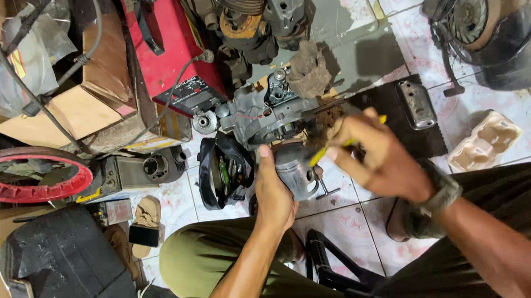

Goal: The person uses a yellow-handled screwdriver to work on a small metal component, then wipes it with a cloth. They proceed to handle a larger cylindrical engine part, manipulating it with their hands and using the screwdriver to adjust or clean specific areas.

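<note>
The piston (296, 168), gripped upright in the left hand (273, 195) just below the grey crankcase (269, 114) on the tiled floor (357, 30), probably cleans best held steady while the right hand (381, 159) (pinching a yellow-handled brush (328, 151)) makes short, light strokes.

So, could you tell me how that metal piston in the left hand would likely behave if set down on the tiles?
The piston is a round cylinder, so on its side it would probably roll across the floor tiles. It looks like solid grey metal, likely heavy for its size and stiff. The left hand grips it firmly, perhaps because it is greasy.
</note>
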